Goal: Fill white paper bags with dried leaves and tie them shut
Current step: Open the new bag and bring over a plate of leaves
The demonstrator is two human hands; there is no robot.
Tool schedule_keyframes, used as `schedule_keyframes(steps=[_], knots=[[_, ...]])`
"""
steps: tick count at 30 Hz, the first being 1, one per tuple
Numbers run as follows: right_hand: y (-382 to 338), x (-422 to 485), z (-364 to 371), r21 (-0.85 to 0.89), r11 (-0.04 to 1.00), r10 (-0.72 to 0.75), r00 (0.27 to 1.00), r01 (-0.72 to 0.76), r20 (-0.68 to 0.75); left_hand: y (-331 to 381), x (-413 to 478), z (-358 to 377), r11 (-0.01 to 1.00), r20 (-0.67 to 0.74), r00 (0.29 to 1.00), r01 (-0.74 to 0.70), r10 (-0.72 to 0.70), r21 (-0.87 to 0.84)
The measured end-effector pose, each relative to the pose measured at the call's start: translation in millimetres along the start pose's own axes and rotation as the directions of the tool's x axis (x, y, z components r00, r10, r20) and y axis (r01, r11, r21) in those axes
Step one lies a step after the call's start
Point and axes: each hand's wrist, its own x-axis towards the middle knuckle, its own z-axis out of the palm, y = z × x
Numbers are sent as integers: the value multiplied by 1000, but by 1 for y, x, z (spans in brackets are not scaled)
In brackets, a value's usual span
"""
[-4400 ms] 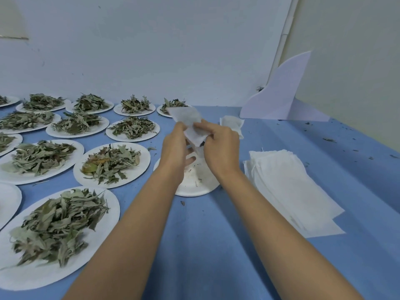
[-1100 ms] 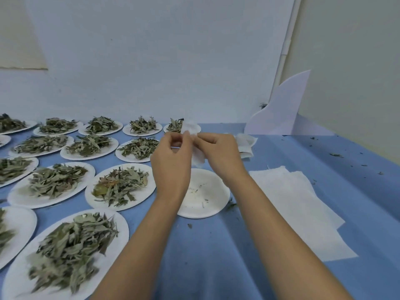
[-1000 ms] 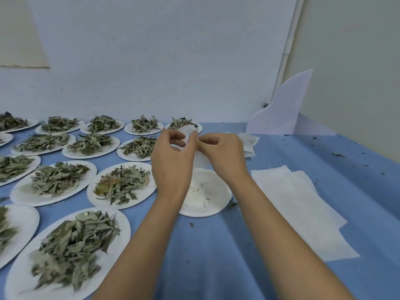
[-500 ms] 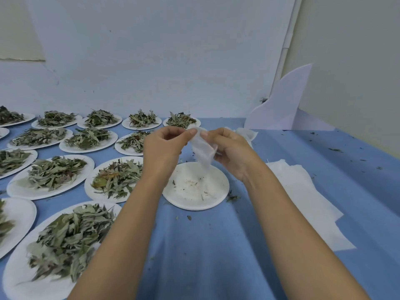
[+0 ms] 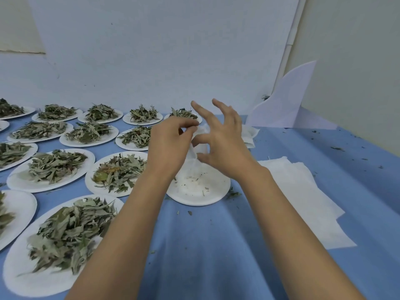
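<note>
A small white paper bag (image 5: 195,155) hangs between my hands above a nearly empty white plate (image 5: 213,194) with leaf crumbs. My left hand (image 5: 170,146) pinches the bag's top between thumb and forefinger. My right hand (image 5: 225,146) is at the bag's right side: thumb and a lower finger curl round it, while two fingers stretch upward. Most of the bag is hidden behind the hands. A plate of dried leaves (image 5: 118,169) lies just left of the empty plate.
Several more plates of dried leaves (image 5: 65,232) cover the left of the blue table. A flat stack of white bags (image 5: 300,195) lies on the right. White bags (image 5: 250,134) sit behind my right hand, a white card (image 5: 285,105) stands in the corner.
My hands rose slightly with the bag. My right hand opened out, two fingers now spread upward, and my left hand moved right to pinch the bag's top.
</note>
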Motion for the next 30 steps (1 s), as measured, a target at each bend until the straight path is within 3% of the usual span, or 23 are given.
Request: schedule_keyframes(steps=[4, 7, 11, 14, 20, 26, 30], knots=[[-7, -1, 9, -146, 971, 188, 982, -190, -25, 10, -4, 4, 1000, 38, 999, 14, -14, -17], [-4, -2, 13, -148, 919, 355, 931, -365, -87, 15, -2, 4, 995, 9, 996, 90, -89, -47], [-1, 0, 16, -171, 852, 481, 869, -494, -115, 11, 0, 2, 989, 142, 979, 136, -144, 65], [0, 0, 18, -180, 825, 532, 843, -536, -78, 8, 1, -1, 985, 207, 965, 143, -162, 101], [3, 0, 16, -97, 790, 607, 795, -605, -10, 2, 1, -8, 969, 267, 963, -24, -44, 245], [-2, 1, 16, -81, 797, 602, 797, -598, 37, -4, 1, -7, 936, 182, 982, -117, 59, 330], [-2, 0, 15, -112, 802, 594, 803, -586, 53, -15, 2, -11, 915, 95, 994, -92, 60, 393]])
